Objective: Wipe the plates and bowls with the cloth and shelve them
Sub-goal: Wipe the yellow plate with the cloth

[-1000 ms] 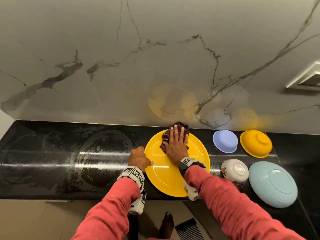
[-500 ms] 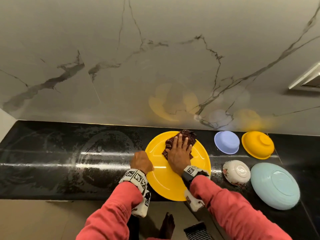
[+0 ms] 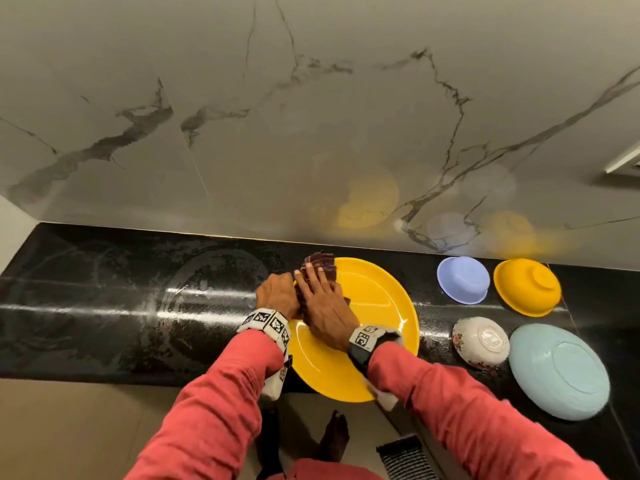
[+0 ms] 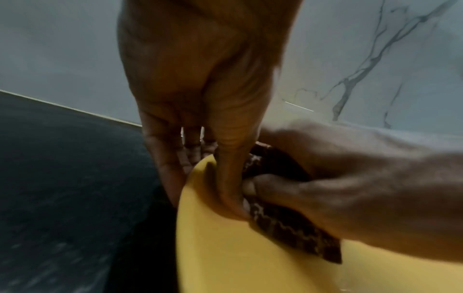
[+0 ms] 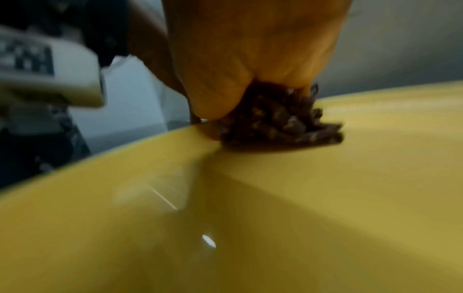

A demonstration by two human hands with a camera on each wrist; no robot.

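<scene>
Wiping the yellow plate

Right hand [image 3: 329, 306] flat, pressing brown cloth [image 3: 320, 266] onto yellow plate [image 3: 377, 327] on black counter [image 3: 138, 306]; left hand [image 3: 277, 294] pinching the rim, likely steadying it; upturned bowls [image 3: 463, 279] waiting alongside.

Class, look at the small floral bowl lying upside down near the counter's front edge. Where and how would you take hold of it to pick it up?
Probably from above, with the grip spanning the domed sides of the floral bowl. It lies inverted, base ring up and rim on the black counter, so no edge is free to pinch. Come from its near-left side: the pale blue plate crowds its right.
</scene>
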